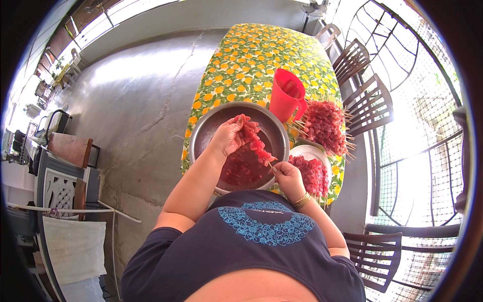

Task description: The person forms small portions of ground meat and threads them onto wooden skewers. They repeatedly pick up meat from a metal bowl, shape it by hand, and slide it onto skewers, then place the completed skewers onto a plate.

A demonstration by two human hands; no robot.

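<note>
The strip of raw meat (257,144) in front of you runs between your left hand (229,137) and your right hand (289,180), glossy, red-pink and bunched into uneven lumps. Its upper end sits in your left fingers, and it slants down toward your right. The thin, pale skewer (272,165) juts from its lower end, pinched at your right fingertips.

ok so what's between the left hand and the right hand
In the head view, a skewer of raw red meat spans from the left hand to the right hand, with the metal bowl beneath it.
</note>
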